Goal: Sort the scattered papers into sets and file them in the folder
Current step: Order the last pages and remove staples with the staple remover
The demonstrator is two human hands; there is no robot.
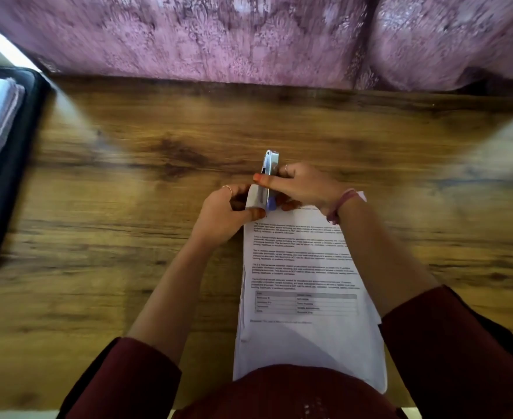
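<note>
Fingers of the right hand (pixel 302 186) close around a silver-and-blue stapler (pixel 269 179) set over the top left corner of a stack of printed papers (pixel 306 285), while the left hand (pixel 223 214) pinches that same corner between thumb and fingers to keep the sheets square. The stack lies on the wooden table (pixel 128 207) directly in front of the person, with the black folder (pixel 10 164) open well to the left of the papers; the set appears to be at the binding step, and next the stapler must be squeezed firmly without the sheets slipping, before the set goes to the folder
</note>
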